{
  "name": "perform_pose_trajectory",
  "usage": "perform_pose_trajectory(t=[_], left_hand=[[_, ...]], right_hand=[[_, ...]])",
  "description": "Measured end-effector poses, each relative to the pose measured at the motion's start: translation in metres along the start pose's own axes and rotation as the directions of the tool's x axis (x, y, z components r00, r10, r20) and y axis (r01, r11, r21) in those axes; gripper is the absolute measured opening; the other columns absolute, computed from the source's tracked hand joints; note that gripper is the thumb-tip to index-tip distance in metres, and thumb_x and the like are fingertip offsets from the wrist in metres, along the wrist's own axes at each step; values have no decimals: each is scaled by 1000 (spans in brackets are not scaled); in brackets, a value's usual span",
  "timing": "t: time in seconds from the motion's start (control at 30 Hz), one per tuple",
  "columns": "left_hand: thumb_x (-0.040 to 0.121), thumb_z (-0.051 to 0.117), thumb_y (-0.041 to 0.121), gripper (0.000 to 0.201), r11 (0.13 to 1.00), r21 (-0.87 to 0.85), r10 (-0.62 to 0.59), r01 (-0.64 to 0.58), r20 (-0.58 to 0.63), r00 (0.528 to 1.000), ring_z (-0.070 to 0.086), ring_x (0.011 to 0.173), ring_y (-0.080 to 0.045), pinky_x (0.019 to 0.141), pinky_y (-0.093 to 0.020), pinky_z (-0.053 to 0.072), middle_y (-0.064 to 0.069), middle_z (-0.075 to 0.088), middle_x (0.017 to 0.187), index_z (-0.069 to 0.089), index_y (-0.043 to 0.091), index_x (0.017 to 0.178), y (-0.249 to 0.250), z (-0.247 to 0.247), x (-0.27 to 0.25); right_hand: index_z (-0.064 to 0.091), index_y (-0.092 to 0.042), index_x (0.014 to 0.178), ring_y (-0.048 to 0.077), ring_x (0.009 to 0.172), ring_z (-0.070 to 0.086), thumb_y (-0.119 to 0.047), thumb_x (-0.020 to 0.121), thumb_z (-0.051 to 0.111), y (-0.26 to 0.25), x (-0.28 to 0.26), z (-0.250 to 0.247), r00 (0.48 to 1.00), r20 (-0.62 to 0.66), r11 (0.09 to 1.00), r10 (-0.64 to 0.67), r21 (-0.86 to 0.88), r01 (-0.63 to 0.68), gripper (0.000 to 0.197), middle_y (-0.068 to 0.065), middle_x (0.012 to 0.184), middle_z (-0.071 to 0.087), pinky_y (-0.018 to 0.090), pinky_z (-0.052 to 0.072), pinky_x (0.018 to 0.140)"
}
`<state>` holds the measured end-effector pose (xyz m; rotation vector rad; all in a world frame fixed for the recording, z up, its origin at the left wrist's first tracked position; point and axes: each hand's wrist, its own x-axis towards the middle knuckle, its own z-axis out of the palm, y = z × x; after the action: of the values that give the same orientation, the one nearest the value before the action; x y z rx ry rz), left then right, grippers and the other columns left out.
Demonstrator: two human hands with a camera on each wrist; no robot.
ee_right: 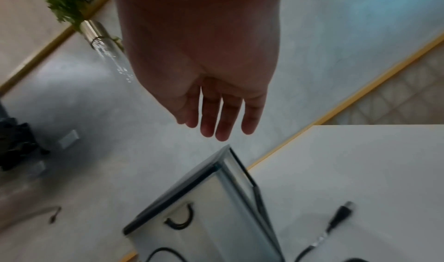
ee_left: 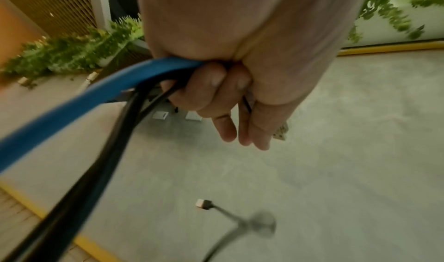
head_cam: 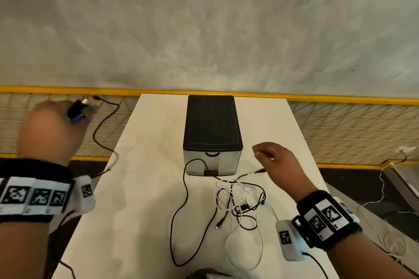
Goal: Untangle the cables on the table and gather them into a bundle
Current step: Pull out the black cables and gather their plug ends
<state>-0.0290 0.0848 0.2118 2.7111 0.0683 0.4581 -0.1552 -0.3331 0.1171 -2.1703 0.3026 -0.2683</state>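
Observation:
A tangle of black and white cables [head_cam: 238, 199] lies on the white table [head_cam: 140, 210], in front of a small drawer box. One long black cable [head_cam: 181, 210] loops from the box towards the near edge. My left hand [head_cam: 65, 118] is raised off the table's left side and grips a blue cable [ee_left: 100, 93] together with black cables [ee_left: 125, 125]. A thin black lead [head_cam: 102, 129] dangles from it, and its plug [ee_left: 203, 204] hangs free. My right hand [head_cam: 263, 154] hovers open beside the box, above a black plug [ee_right: 341, 215], holding nothing.
The black-topped drawer box [head_cam: 213, 133] stands at the table's far middle. A yellow wire-mesh fence [head_cam: 351, 133] runs behind and to both sides. White cables [head_cam: 383, 190] lie on the floor at the right. A dark object [head_cam: 204, 274] sits at the near table edge.

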Motion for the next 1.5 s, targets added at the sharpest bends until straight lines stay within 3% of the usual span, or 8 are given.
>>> perform_pose_trajectory(t=[0.13, 0.3, 0.43, 0.63, 0.9, 1.03, 1.17, 1.5], left_hand=[[94, 58, 43, 30, 997, -68, 35, -31, 50, 998, 60, 69, -38, 62, -41, 50, -17, 64, 74, 66, 15, 92, 27, 12, -11], [96, 59, 37, 26, 935, -345, 188, -85, 276, 943, 63, 74, -31, 69, -40, 50, -8, 71, 76, 69, 16, 83, 81, 65, -54], [90, 60, 50, 27, 872, -489, 277, -2, 489, 827, 56, 51, -9, 57, -34, 48, 16, 61, 52, 62, 34, 69, 101, 99, -91], [96, 59, 36, 29, 798, -555, 319, 235, 720, 616, 59, 54, -11, 58, -36, 56, -5, 64, 66, 62, 16, 77, 118, 133, -122], [98, 55, 38, 36, 790, -508, 276, 343, 795, 540, 52, 46, -13, 51, -23, 47, 1, 60, 58, 59, 16, 71, 115, 149, -132], [98, 55, 39, 39, 783, -523, 299, 336, 790, 535, 53, 46, -13, 52, -24, 47, 0, 61, 56, 58, 16, 67, 114, 150, -130], [98, 57, 31, 35, 724, -585, 328, 366, 758, 563, 60, 53, -13, 58, -22, 52, -1, 64, 59, 61, 15, 67, 114, 147, -126], [93, 67, 28, 21, 626, -775, 360, 92, 391, 847, 57, 62, -5, 63, -18, 45, -4, 64, 70, 73, 8, 88, 122, 126, -95]], right_hand=[[72, -17, 105, 16, 102, 64, -13, 92, 59, 37, 9, -4, 984, -28, 980, 175, -86, -177, 18, -1, 109, 71, 25, 44, 86], [71, -15, 110, 26, 112, 61, -10, 90, 59, 86, 22, 11, 968, 51, 901, 246, -381, -208, 24, 6, 118, 66, 27, 43, 91], [67, -23, 117, 30, 116, 58, -13, 89, 54, 112, 28, 29, 948, 133, 823, 289, -540, -175, 33, 6, 123, 61, 41, 47, 98], [41, -34, 145, 24, 147, 23, -14, 91, 43, 126, 45, 54, 881, 272, 703, 388, -705, -91, 57, -7, 160, 27, 45, 31, 116], [54, -30, 124, 27, 116, 49, -13, 90, 40, 134, 41, 68, 905, 199, 525, 377, -851, -32, 40, 1, 126, 54, 43, 43, 94], [56, -24, 115, 27, 114, 48, -17, 91, 42, 139, 30, 61, 895, 198, 536, 401, -843, -54, 29, 2, 120, 53, 44, 43, 92], [55, -26, 92, 29, 103, 60, -17, 91, 46, 120, 30, 47, 902, 248, 756, 353, -644, -119, 12, 4, 107, 63, 37, 47, 85], [69, -21, 81, 11, 76, 67, -8, 76, 78, -42, 26, -11, 991, 128, 998, -47, -26, 51, 17, -4, 81, 72, 18, 52, 70]])
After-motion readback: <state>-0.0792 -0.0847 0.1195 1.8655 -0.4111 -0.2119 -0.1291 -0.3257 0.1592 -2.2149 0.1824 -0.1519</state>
